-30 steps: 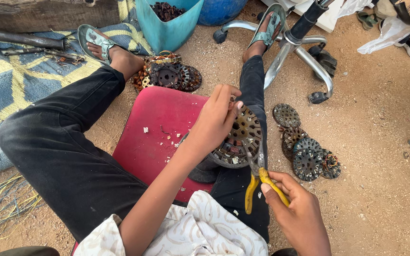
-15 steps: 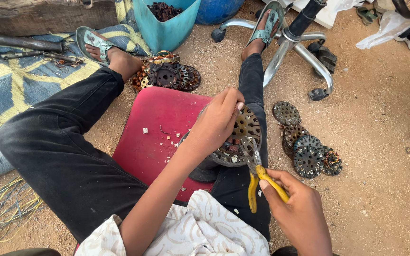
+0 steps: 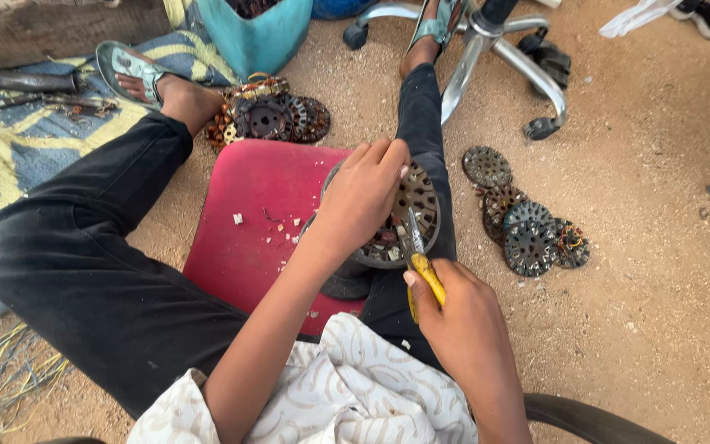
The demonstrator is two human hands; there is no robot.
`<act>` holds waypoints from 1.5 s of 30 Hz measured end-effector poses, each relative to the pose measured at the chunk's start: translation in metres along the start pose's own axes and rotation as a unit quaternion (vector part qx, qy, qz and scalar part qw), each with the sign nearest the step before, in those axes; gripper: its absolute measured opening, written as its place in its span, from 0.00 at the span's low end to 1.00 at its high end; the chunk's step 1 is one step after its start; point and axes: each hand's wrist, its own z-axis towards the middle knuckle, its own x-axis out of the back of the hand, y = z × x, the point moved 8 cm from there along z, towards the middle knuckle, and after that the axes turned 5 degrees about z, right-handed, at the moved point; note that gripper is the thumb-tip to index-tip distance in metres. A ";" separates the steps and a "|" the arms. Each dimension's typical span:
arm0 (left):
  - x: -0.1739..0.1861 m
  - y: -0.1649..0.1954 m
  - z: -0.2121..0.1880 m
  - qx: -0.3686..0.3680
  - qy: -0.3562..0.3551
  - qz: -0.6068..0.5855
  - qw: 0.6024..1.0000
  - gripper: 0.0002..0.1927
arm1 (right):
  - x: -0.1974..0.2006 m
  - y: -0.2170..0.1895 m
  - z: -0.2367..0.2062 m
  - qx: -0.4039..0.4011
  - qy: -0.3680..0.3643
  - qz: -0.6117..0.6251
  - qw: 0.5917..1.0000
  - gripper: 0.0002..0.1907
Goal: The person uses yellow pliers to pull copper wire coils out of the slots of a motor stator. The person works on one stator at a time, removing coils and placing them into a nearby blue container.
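- While the left hand (image 3: pixel 365 191) clamps the round motor stator (image 3: pixel 400 218) on the red seat (image 3: pixel 248 222), it lies directly ahead of the right hand (image 3: pixel 458 316).
- That hand grips yellow-handled pliers (image 3: pixel 419 259), nose pointing forward into the stator.

An open-air scrap-salvage spot served as the workplace, set directly on bare sandy ground (image 3: pixel 659 271). Rusted round motor cores lay heaped in the dirt (image 3: pixel 527 222), with more beside a teal plastic bin (image 3: pixel 260 37). A stripped swivel-chair base (image 3: pixel 503 57), loose wire strands (image 3: pixel 6 382) and a worn blue-and-yellow mat (image 3: pixel 18 148) surrounded the seated worker.
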 end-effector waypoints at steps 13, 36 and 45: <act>-0.012 0.008 0.014 -0.043 -0.041 -0.014 0.998 0.08 | -0.006 0.005 -0.008 -0.082 -0.067 0.071 0.992 0.14; -0.018 -0.014 0.011 -0.031 -0.079 -0.066 0.994 0.05 | -0.056 0.044 -0.014 -0.141 -0.123 0.240 0.953 0.14; -0.010 -0.021 0.014 -0.007 -0.059 -0.108 0.992 0.05 | -0.052 0.022 -0.012 0.162 0.144 0.215 0.952 0.14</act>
